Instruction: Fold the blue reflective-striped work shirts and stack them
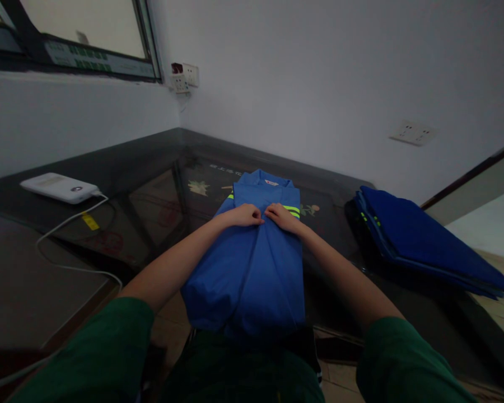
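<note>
Blue fabric forms the blue shirt (252,268), which lies on the tabletop (331,193) directly in front of my operating position. Its collar (262,178) points away from me; the lower part extends over the near edge toward the wearer's body. I have the left hand (247,214) and right hand (282,217) side by side at the upper middle. The fingers of both appear clenched in a pinch on the cloth. Creases run from this point toward the hem, which suggests that the close grip gathers or tensions the centre. The orientation puts the collar area within easy reach.

Right side: a stack of dark blue garments (420,229) occupies the tabletop, well apart from the shirt. Left side: a white device (59,187) rests with its cable (59,225) attached. The cable drops over the near edge beside the left forearm (176,263); I judge it a possible snag for wide sweeps. The wall (298,84) limits reach beyond the tabletop.
</note>
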A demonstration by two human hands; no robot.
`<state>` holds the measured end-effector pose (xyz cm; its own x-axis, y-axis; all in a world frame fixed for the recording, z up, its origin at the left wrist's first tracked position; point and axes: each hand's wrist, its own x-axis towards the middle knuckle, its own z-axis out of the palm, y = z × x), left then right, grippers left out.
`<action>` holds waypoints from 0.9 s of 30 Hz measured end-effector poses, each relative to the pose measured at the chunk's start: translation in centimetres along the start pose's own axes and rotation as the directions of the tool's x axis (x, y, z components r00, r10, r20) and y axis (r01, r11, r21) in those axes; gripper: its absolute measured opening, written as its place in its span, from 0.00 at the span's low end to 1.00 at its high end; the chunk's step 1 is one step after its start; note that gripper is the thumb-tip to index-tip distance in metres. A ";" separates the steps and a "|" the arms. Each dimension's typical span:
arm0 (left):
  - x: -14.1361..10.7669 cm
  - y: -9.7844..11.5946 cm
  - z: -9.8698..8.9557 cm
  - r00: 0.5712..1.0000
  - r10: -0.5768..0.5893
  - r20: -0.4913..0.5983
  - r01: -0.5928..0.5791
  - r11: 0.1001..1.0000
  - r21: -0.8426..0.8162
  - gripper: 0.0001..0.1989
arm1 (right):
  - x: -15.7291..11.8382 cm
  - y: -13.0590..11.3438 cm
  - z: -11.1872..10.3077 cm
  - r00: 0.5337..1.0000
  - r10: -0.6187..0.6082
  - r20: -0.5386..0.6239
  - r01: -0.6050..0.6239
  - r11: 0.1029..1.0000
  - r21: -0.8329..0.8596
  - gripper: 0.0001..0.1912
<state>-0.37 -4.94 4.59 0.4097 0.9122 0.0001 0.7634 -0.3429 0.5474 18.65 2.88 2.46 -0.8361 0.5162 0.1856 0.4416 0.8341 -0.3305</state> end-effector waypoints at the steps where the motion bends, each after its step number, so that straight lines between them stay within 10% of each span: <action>1: 0.0 -0.1 -0.1 1.000 0.009 0.013 -0.009 1.000 -0.001 0.13 | 0.0 0.1 0.0 1.000 0.005 -0.005 -0.005 1.000 0.018 0.13; 11: -0.3 0.2 0.2 0.999 -0.015 -0.046 0.018 0.998 0.065 0.06 | -0.5 0.6 -0.3 0.996 0.083 -0.029 -0.072 0.963 0.259 0.11; 27: -0.4 0.7 0.2 0.999 0.032 -0.035 -0.028 0.993 0.119 0.06 | -1.1 0.2 0.2 0.997 -0.015 -0.081 0.027 0.988 0.153 0.10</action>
<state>0.07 -5.62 4.78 0.4165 0.9079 0.0466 0.8056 -0.3924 0.4439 19.54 2.44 1.98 -0.8136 0.5179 0.2643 0.3640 0.8082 -0.4630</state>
